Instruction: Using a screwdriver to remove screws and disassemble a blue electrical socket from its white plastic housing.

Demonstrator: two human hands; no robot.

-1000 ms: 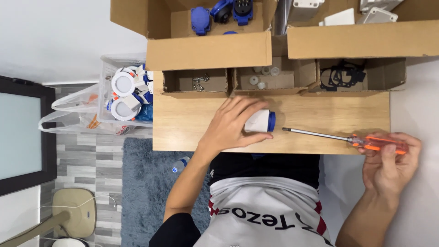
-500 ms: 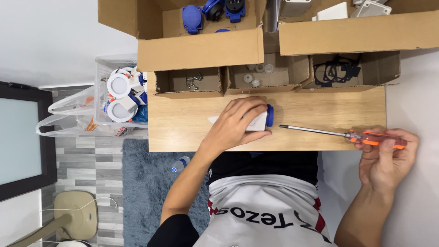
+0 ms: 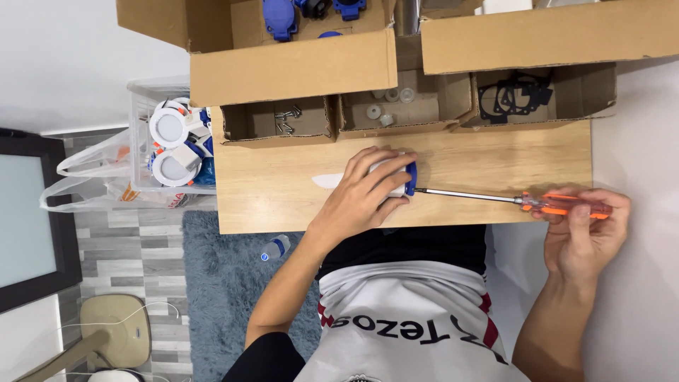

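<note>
My left hand point(image 3: 364, 194) lies over a white part with a blue end point(image 3: 407, 178) and holds it down on the wooden table point(image 3: 283, 191). My right hand point(image 3: 587, 230) grips the orange handle of a long screwdriver point(image 3: 559, 205). Its metal shaft runs left across the table, and the tip touches the blue end of the part. Most of the white part is hidden under my fingers.
Open cardboard boxes point(image 3: 297, 67) line the table's far edge, holding blue parts point(image 3: 279, 13), screws point(image 3: 286, 120), small white pieces point(image 3: 385, 106) and black gaskets point(image 3: 516, 95). A clear bin of white and blue fittings point(image 3: 173, 145) stands at the left. A plastic bottle point(image 3: 274, 247) lies on the grey rug.
The screwdriver tip has moved left, from apart from the part to touching its blue end. My left hand stays on the part.
</note>
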